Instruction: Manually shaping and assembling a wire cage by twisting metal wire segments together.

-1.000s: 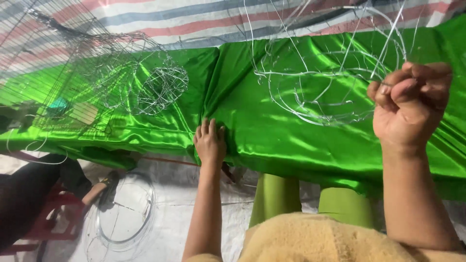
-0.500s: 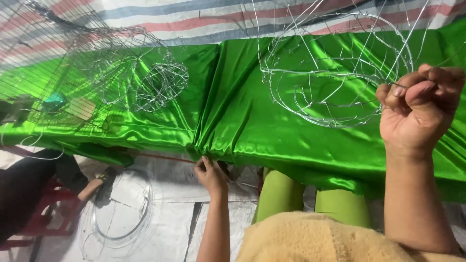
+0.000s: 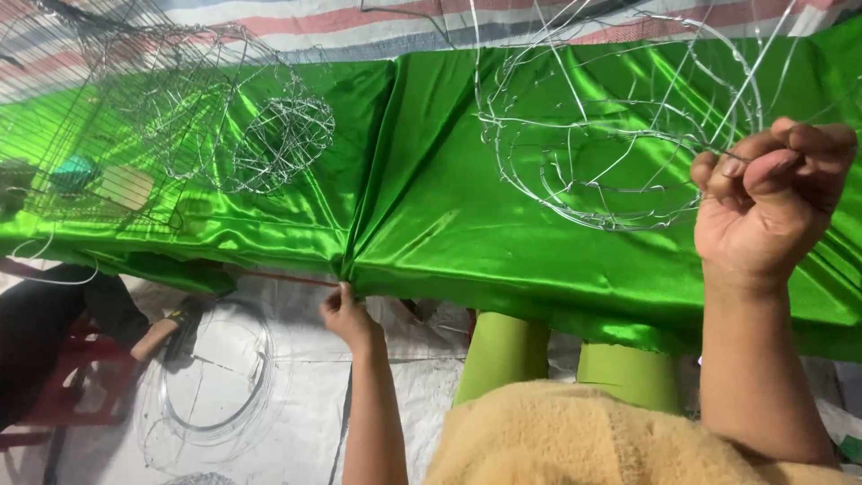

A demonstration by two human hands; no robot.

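Observation:
A shiny green satin cloth [image 3: 467,224] is spread wide in front of me, gathered into folds at its near edge. My left hand [image 3: 346,313] pinches that gathered edge between fingertips, low at the middle. My right hand [image 3: 768,202] is raised at the right, fingers closed on a thin silver wire of a round wire frame [image 3: 620,135] that lies on the cloth.
More wire frames [image 3: 224,135] and a wire grid lie on the cloth at the left. Coils of wire [image 3: 215,386] rest on the white floor sheet below. A red stool [image 3: 81,386] and another person's foot are at the lower left.
My left hand has slid down from the top of the cloth to its near edge, pulling the folds with it. My right hand stays raised on the wire.

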